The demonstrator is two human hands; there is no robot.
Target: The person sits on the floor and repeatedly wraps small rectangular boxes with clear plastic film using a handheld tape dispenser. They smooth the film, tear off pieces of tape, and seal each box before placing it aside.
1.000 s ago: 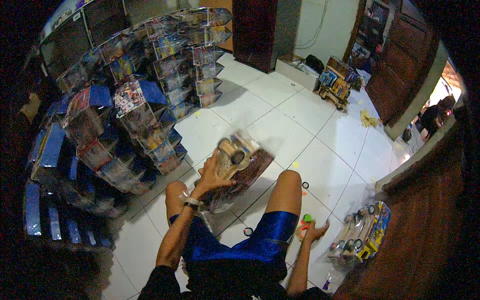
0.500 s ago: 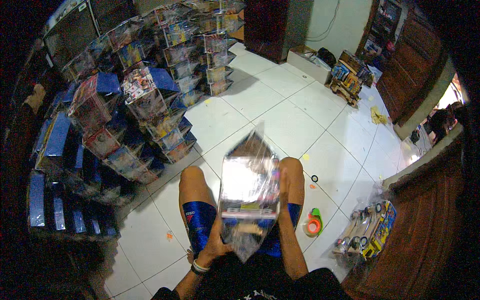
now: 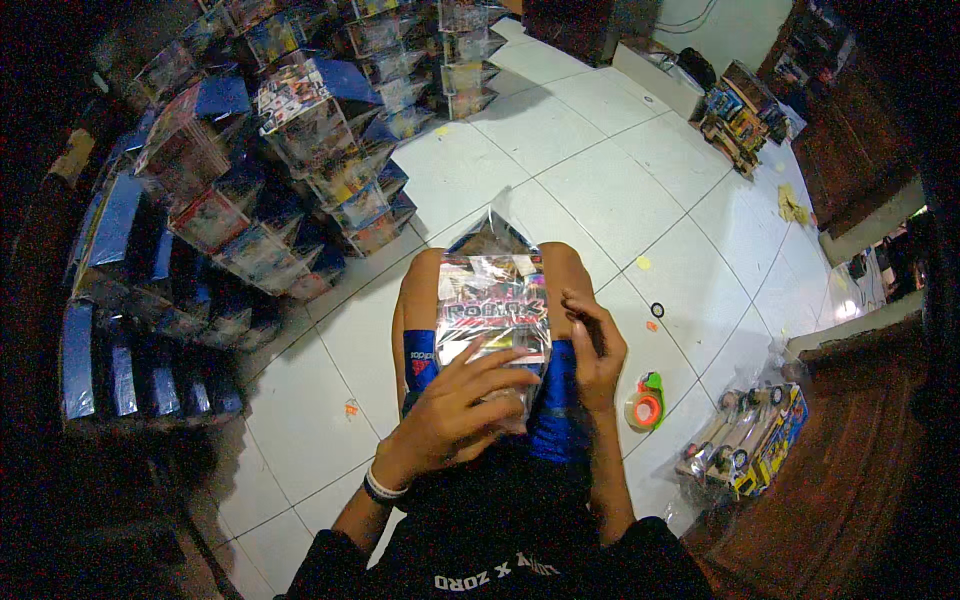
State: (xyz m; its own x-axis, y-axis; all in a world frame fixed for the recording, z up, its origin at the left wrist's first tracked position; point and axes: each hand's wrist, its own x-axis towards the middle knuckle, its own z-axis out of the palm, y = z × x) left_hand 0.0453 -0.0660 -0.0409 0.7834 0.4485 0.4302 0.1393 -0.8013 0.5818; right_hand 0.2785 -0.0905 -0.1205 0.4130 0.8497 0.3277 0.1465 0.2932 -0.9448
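A printed box in clear plastic wrap (image 3: 492, 290) rests across my thighs, its loose plastic coming to a point at the far end. My left hand (image 3: 460, 405) lies over the near part of this box, fingers stretched out and spread. Just right of the box is my right hand (image 3: 597, 350), raised off it with bent fingers apart and nothing visible in them. Part of the box's near end is hidden under my left hand. On the floor to the right lies a green and orange tape dispenser (image 3: 648, 402).
Stacks of plastic-wrapped boxes (image 3: 215, 215) crowd the left side. On the right, plastic-wrapped toy trucks (image 3: 745, 435) lie by a brown wooden door (image 3: 800, 530). More toy vehicles (image 3: 735, 120) stand at the far right. A small black ring (image 3: 657, 310) lies on the tiled floor (image 3: 580, 190).
The wrapped box has come down onto my thighs, its printed face now upward. My left hand has moved from its side onto its top; my right hand has let go and moved right.
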